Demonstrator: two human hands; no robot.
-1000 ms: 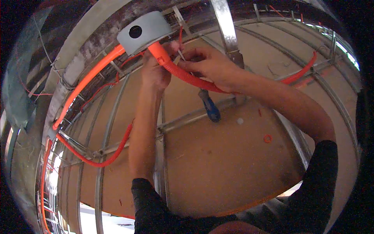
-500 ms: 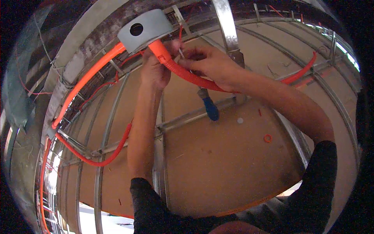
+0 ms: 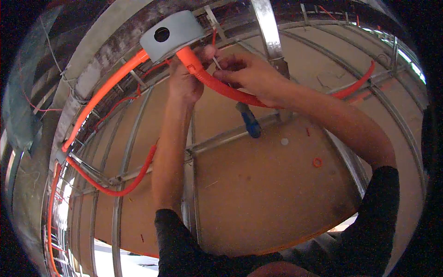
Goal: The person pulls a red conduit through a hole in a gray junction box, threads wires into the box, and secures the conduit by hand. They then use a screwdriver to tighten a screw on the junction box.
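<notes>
A grey round junction box (image 3: 173, 33) with a dark hole in its side sits overhead. A smooth orange conduit (image 3: 104, 87) enters it on the left, and a corrugated orange-red conduit (image 3: 221, 88) leaves from its underside. My left hand (image 3: 187, 85) is raised just below the box, behind the corrugated conduit. Its fingers are bent and partly hidden, with one fingertip near the screwdriver's upper end. Beyond the conduit, my right hand (image 3: 249, 74) pinches the thin shaft of a screwdriver (image 3: 250, 124). The blue handle hangs down below the conduit.
Metal studs (image 3: 189, 194) and rails frame brown boards around me. A shiny metal hanger strip (image 3: 267, 32) comes down right of the box. On the left, a second orange conduit (image 3: 124, 190) curves from a small grey fitting (image 3: 60, 156). An orange ring (image 3: 317, 162) lies on the board.
The screwdriver has turned, showing another side of its handle, and the handle has shifted slightly up and right. Both hands have stayed in nearly the same place.
</notes>
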